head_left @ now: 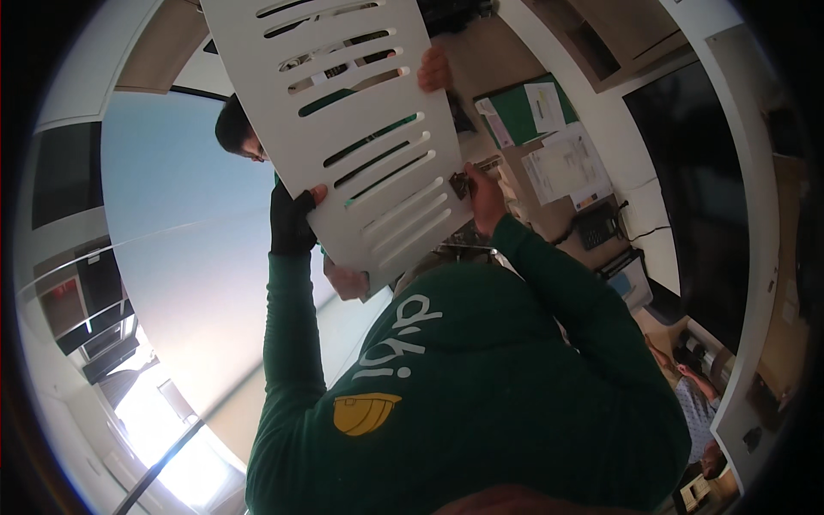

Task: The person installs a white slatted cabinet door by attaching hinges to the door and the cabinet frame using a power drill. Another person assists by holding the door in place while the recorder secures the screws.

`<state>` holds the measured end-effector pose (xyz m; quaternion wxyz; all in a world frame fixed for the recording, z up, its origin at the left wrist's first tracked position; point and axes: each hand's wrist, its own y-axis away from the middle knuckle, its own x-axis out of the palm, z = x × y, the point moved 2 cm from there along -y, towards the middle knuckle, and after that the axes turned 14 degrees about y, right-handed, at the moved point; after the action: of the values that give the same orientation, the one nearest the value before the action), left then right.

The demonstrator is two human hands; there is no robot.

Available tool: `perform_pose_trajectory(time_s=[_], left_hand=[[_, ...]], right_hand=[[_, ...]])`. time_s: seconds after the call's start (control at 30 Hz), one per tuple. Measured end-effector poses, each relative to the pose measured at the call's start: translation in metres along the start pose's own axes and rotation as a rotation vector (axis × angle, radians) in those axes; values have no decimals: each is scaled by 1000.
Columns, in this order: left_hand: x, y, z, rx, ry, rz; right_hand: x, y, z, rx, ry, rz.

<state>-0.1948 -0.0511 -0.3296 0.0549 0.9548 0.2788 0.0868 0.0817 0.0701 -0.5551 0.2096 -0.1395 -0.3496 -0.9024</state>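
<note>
A white slotted panel point(352, 193) is held up at a tilt in front of me, with several long rounded slots cut through it. My left hand point(293, 221), in a black fingerless glove, is closed on its left edge, the bare thumb on the panel's face. My right hand point(487, 199) grips the opposite edge beside a small dark metal piece point(460, 185); whether it also holds that piece I cannot tell. A co-worker's hand point(434, 70) holds the panel higher on the right edge. Another co-worker's hand point(346, 281) is at the lower left corner.
Behind the panel stands the co-worker, head point(233, 129) partly hidden. To the right are a green board with papers point(515, 112), a desk phone point(596, 230) and a large dark screen point(691, 180). Another person point(697, 403) is at the far lower right. A bright window point(176, 442) lies lower left.
</note>
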Motion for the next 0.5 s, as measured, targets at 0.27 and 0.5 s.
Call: perform_pose_trajectory(time_s=[0.27, 0.5], left_hand=[[-29, -12, 27, 0, -37, 7], [-36, -22, 28, -19, -159, -4]], right_hand=[[6, -2, 17, 22, -124, 140], [-5, -14, -1, 127, 145, 30]])
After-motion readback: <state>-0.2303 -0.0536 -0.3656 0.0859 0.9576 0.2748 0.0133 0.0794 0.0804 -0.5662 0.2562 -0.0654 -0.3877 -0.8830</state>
